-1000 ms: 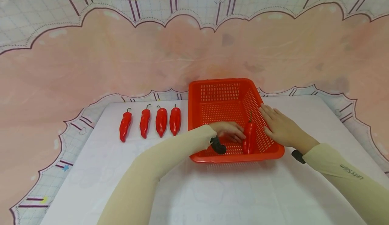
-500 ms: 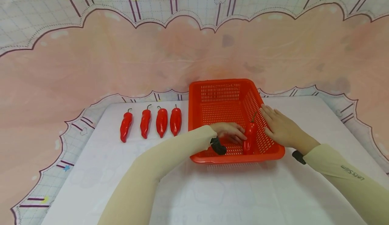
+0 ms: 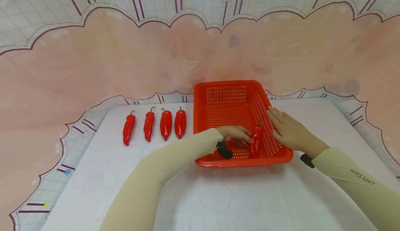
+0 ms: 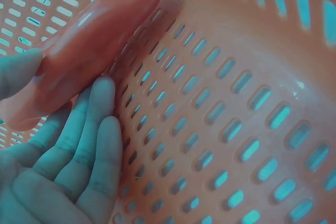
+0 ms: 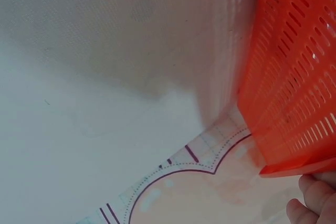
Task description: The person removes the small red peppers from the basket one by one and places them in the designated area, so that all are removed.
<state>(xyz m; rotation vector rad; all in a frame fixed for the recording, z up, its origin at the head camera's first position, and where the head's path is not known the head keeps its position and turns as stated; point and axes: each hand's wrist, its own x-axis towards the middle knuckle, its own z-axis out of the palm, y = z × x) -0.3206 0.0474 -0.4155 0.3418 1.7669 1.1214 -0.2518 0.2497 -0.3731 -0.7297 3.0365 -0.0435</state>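
Observation:
Inside the red plastic basket (image 3: 200, 120), my left hand (image 3: 235, 135) holds a glossy red chili pepper (image 3: 256, 142) near the right wall, its green stem pointing up and away. In the left wrist view the thumb (image 4: 18, 72) lies on one side of the pepper (image 4: 100, 35) and the fingers (image 4: 102, 100) reach along the other. My right hand (image 3: 289, 130) rests with extended fingers against the basket's right rim, outside it. Only a few of its fingertips (image 5: 315, 195) show in the right wrist view, by the rim.
Several red chili peppers lie in a row on the white table left of the basket, from the leftmost pepper (image 3: 128, 129) to the rightmost pepper (image 3: 180, 123). A peach and white patterned cloth (image 3: 150, 61) hangs behind the table (image 3: 187, 196).
The stem end of the pepper in the basket has tipped slightly to the right. Both hands have stayed almost where they were.

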